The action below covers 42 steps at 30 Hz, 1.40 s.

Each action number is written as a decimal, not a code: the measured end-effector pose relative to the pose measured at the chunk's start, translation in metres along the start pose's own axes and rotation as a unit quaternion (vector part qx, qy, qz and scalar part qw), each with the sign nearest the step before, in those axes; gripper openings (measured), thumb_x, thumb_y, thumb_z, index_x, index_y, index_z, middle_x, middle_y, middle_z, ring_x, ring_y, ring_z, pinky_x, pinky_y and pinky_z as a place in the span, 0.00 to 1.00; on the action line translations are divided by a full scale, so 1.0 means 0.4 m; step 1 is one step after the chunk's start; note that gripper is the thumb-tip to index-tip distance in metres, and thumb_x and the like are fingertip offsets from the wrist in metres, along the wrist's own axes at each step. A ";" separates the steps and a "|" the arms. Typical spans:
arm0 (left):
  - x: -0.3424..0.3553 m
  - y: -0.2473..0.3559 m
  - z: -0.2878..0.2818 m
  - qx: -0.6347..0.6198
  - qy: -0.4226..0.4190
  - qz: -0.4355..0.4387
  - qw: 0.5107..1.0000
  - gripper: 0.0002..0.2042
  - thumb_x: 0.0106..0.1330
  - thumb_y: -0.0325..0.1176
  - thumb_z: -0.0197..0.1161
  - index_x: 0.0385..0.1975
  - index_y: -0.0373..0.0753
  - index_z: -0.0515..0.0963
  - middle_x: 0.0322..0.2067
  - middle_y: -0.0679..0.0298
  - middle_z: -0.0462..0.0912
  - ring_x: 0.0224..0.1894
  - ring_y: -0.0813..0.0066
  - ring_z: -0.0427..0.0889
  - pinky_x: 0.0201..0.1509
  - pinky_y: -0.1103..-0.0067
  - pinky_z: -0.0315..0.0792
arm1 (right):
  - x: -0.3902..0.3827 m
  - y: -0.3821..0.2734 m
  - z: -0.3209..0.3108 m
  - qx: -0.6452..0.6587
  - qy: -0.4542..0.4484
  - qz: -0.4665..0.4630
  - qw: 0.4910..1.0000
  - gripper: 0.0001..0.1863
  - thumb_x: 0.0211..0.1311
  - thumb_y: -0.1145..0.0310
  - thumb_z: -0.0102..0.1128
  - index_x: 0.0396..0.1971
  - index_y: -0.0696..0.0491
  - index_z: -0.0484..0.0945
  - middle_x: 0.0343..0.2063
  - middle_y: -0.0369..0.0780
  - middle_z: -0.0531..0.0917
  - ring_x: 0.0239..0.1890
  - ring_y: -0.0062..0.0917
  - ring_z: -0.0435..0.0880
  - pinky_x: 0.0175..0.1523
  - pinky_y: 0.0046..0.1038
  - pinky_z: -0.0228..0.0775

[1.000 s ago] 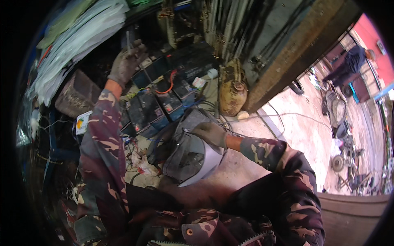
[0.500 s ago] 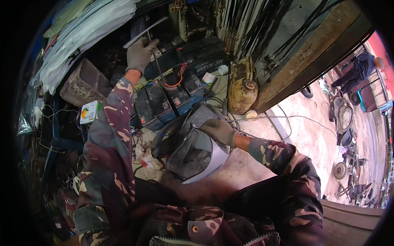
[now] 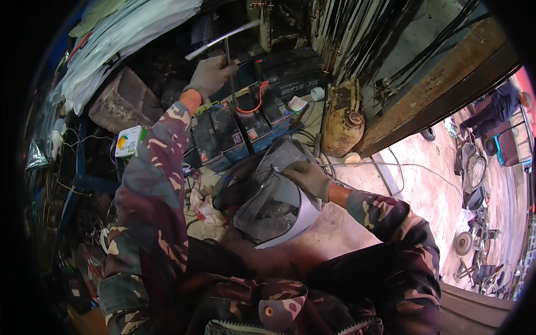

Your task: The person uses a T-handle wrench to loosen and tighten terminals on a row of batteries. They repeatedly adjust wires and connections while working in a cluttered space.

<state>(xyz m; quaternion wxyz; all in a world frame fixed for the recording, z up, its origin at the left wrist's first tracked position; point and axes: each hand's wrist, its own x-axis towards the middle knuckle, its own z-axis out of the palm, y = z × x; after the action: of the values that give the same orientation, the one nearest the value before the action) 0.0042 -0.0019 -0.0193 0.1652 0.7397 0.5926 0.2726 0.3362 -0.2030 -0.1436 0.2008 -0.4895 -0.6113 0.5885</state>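
Observation:
My left hand (image 3: 211, 76), in a grey glove, is closed round the shaft of a T-handle wrench (image 3: 223, 40). Its long metal crossbar sticks up above the fist, and the shaft runs down toward a group of dark batteries (image 3: 223, 134); I cannot tell whether the tip touches one. An orange-red cable (image 3: 260, 100) curves over the battery tops. Lower and to the right, my gloved right hand (image 3: 306, 177) pinches the upper rim of a grey-and-black open bag (image 3: 306, 215) on the floor. Dark contents inside the bag are hard to make out.
A dirty yellow jerrycan (image 3: 341, 123) stands right of the batteries, beside a slanting rusty beam (image 3: 441, 89). At left are a concrete block (image 3: 124, 97), a small white box (image 3: 129, 141) and plastic sheeting (image 3: 131, 47). A person (image 3: 494, 109) stands far right.
The view has shifted slightly, so the scene sits farther right. My left hand has moved a little right with the wrench, whose shaft is more upright. My right hand keeps hold of the bag.

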 end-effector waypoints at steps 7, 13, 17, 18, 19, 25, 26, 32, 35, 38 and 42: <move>-0.011 -0.009 0.034 0.000 0.093 -0.031 0.995 0.17 0.70 0.46 0.68 0.43 0.36 0.86 0.25 0.60 0.85 0.31 0.67 0.86 0.41 0.71 0.78 | 0.006 0.031 -0.003 -0.015 0.001 0.010 1.000 0.18 0.74 0.56 0.61 0.49 0.56 0.86 0.28 0.32 0.86 0.24 0.14 0.78 0.30 0.22 0.71; 0.005 -0.046 0.001 -0.070 -0.074 0.070 0.992 0.13 0.70 0.37 0.65 0.44 0.34 0.85 0.36 0.60 0.90 0.39 0.74 0.86 0.45 0.74 0.77 | 0.006 0.034 -0.005 -0.015 -0.004 0.012 1.000 0.18 0.74 0.56 0.61 0.49 0.55 0.87 0.28 0.33 0.86 0.24 0.14 0.78 0.30 0.22 0.72; -0.006 -0.036 -0.001 -0.036 -0.048 0.004 0.998 0.12 0.69 0.38 0.67 0.40 0.35 0.87 0.33 0.59 0.89 0.38 0.73 0.88 0.45 0.73 0.78 | 0.002 0.026 -0.006 -0.017 -0.005 -0.027 0.999 0.17 0.74 0.57 0.60 0.49 0.55 0.87 0.28 0.33 0.86 0.25 0.14 0.79 0.31 0.23 0.73; -0.012 -0.030 0.005 -0.040 -0.020 -0.020 0.999 0.12 0.69 0.38 0.68 0.40 0.35 0.87 0.33 0.59 0.89 0.38 0.72 0.88 0.45 0.73 0.78 | 0.002 0.025 -0.007 -0.016 -0.007 -0.023 1.000 0.17 0.74 0.57 0.60 0.49 0.55 0.87 0.28 0.33 0.86 0.25 0.14 0.79 0.32 0.23 0.73; -0.016 -0.024 0.010 -0.045 -0.006 -0.054 0.997 0.12 0.68 0.39 0.68 0.40 0.35 0.87 0.33 0.59 0.89 0.38 0.71 0.88 0.45 0.73 0.79 | 0.002 0.025 -0.007 -0.027 -0.004 -0.018 0.999 0.17 0.74 0.57 0.60 0.49 0.55 0.87 0.29 0.33 0.86 0.25 0.14 0.79 0.32 0.23 0.73; -0.032 -0.018 0.016 0.051 0.050 -0.031 0.997 0.13 0.69 0.38 0.69 0.42 0.33 0.87 0.33 0.60 0.89 0.38 0.74 0.88 0.44 0.74 0.79 | 0.008 0.037 -0.001 0.000 0.000 0.019 1.000 0.17 0.75 0.57 0.61 0.50 0.55 0.87 0.29 0.33 0.87 0.26 0.14 0.80 0.32 0.23 0.74; -0.030 -0.024 0.014 0.018 0.026 -0.026 0.999 0.13 0.69 0.37 0.69 0.42 0.33 0.86 0.33 0.60 0.89 0.38 0.74 0.87 0.44 0.74 0.79 | 0.008 0.038 0.001 0.013 -0.002 0.009 1.000 0.17 0.75 0.57 0.61 0.49 0.55 0.87 0.29 0.33 0.87 0.25 0.14 0.80 0.32 0.23 0.74; -0.001 -0.070 0.004 -0.062 -0.093 0.019 0.994 0.12 0.69 0.34 0.67 0.44 0.32 0.86 0.33 0.61 0.88 0.36 0.76 0.86 0.42 0.75 0.78 | 0.007 0.034 0.001 0.013 -0.001 0.017 1.000 0.17 0.75 0.57 0.61 0.48 0.55 0.86 0.29 0.33 0.86 0.25 0.14 0.79 0.31 0.22 0.73; -0.006 -0.070 0.017 -0.036 -0.055 -0.018 0.998 0.11 0.69 0.34 0.67 0.43 0.32 0.86 0.33 0.61 0.88 0.33 0.78 0.86 0.39 0.75 0.78 | 0.006 0.031 0.000 0.023 -0.005 0.015 1.000 0.17 0.75 0.57 0.61 0.48 0.55 0.86 0.29 0.32 0.86 0.26 0.14 0.79 0.31 0.22 0.73; -0.018 -0.054 0.032 0.018 0.009 -0.037 0.999 0.12 0.70 0.36 0.67 0.42 0.33 0.86 0.33 0.62 0.88 0.32 0.80 0.85 0.38 0.76 0.78 | 0.004 0.032 0.000 0.011 -0.002 0.014 1.000 0.17 0.75 0.57 0.60 0.48 0.55 0.86 0.30 0.33 0.86 0.27 0.14 0.80 0.32 0.22 0.73; -0.022 -0.052 0.038 -0.014 0.025 -0.025 0.999 0.13 0.70 0.38 0.67 0.44 0.34 0.85 0.33 0.62 0.87 0.34 0.79 0.85 0.40 0.77 0.78 | 0.004 0.030 -0.001 0.010 -0.004 0.019 1.000 0.17 0.75 0.57 0.60 0.48 0.55 0.86 0.32 0.34 0.88 0.29 0.15 0.81 0.33 0.23 0.74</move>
<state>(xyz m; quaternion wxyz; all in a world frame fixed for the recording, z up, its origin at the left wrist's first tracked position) -0.0045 -0.0042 -0.0452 0.1677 0.7151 0.6111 0.2951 0.3402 -0.2036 -0.1549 0.1926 -0.4966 -0.5966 0.6003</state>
